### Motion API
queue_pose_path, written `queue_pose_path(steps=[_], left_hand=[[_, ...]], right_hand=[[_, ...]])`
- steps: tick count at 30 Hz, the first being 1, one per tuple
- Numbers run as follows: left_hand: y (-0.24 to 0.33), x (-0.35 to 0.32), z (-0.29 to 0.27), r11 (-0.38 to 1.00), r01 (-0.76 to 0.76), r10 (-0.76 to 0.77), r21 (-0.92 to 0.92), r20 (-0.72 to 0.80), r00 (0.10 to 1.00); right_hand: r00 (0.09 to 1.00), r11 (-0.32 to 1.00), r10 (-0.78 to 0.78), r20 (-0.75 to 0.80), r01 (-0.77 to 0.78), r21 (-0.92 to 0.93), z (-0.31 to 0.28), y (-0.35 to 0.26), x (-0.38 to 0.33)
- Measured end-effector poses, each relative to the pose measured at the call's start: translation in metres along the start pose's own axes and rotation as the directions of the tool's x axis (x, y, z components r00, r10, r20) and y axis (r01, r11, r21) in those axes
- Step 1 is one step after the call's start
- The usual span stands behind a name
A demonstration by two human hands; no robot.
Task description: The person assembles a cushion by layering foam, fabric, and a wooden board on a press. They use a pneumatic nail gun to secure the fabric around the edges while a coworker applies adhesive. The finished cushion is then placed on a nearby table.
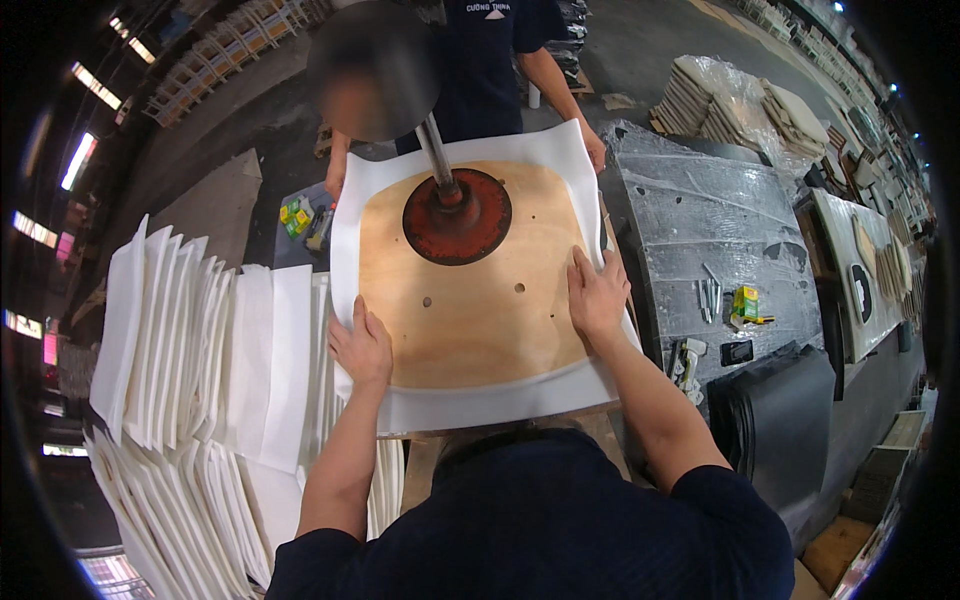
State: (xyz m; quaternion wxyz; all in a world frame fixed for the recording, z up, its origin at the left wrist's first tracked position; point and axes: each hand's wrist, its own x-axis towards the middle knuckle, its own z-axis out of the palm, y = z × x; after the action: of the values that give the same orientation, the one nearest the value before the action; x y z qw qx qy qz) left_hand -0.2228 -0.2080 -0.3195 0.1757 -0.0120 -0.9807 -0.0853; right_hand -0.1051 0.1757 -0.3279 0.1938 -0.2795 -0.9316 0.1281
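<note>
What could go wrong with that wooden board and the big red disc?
The wooden board might slide on the white sheet if the left hand and right hand press unevenly. Either hand might get pinched if it slipped under the red disc. The sheet might crease if the co-worker's hand near its far corner tugs.

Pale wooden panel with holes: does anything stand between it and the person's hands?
Nothing visible: the left hand and right hand rest at opposite edges of the pale wooden panel. The round red disc on a metal shaft sits beyond them.

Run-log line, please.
left hand: on wooden panel, left edge; right hand: on panel, right edge; red disc: on panel; white sheet: beneath
</note>
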Motion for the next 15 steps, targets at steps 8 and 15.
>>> queue_pose_path(steps=[8,15], left_hand=[[0.0038,0.004,-0.002,1.0,-0.001,0.002,-0.02,0.05,0.999],[-0.001,0.0021,-0.0004,0.999,0.004,-0.002,-0.034,0.079,0.997]], right_hand=[[1.0,1.0,0.009,-0.028,-0.009,0.004,-0.0011,-0.0001,0.002],[0.999,0.999,0.006,-0.045,-0.004,0.051,-0.0006,-0.0019,-0.0002]])
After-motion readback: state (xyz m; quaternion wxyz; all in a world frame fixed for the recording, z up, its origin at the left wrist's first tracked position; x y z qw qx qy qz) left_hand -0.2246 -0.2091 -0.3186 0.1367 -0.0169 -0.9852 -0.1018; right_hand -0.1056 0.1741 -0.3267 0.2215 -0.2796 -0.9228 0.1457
